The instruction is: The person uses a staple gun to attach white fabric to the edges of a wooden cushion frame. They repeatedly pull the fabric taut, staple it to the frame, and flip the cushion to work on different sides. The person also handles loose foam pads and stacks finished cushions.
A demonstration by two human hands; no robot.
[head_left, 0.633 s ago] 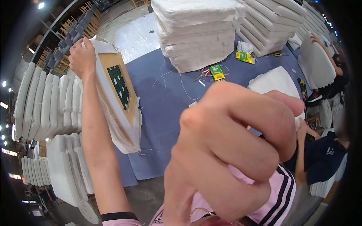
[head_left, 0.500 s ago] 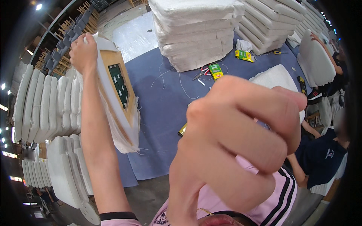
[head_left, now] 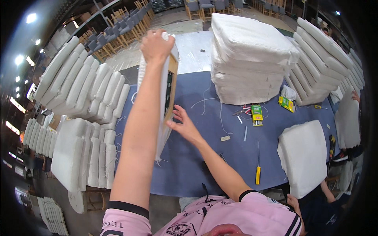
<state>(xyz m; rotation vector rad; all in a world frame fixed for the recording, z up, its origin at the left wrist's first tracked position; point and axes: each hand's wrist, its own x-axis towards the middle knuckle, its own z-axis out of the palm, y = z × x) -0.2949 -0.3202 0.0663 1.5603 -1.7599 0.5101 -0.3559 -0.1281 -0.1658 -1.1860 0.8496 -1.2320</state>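
A chair seat cushion stands on edge on the blue-topped table, left of centre. It has white fabric, a wooden frame and dark green webbing, and I see it nearly edge-on. My left hand grips its top edge, fingers wrapped over the upper corner. Beside the lower wooden side is my right hand, fingers apart and holding nothing. Whether its fingertips touch the frame I cannot tell. Loose white threads hang from the cushion's bottom corner.
Stacked white cushions rise at the back, with more piles left and right. A yellow-handled screwdriver, red-handled pliers and green-yellow packets lie on the table. At right, another person's hand is near a cushion.
My right hand has dropped from a curled position close to the camera and opened beside the cushion. The view has shifted left, and the held cushion now appears more edge-on.
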